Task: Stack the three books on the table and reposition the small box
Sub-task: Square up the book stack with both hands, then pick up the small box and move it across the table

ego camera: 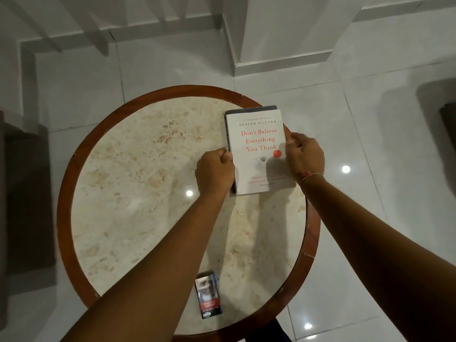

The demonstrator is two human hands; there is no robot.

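Observation:
A white book with red title lettering [257, 144] lies on top of a stack at the right side of the round table [128, 193]. Dark edges of at least one book beneath it [228, 134] show along its left and far sides; how many lie under it I cannot tell. My left hand [215, 171] grips the stack's left edge. My right hand [304, 156] grips its right edge, near the table rim. A small box with blue sides and a red label [207, 298] lies flat near the table's front edge, between my forearms.
The table has a beige marble top and a brown wooden rim [64, 193]. Glossy white floor tiles surround it. White steps [283, 62] rise beyond the table. Dark furniture [14, 193] stands at the left, and another dark piece [447, 114] at the right edge.

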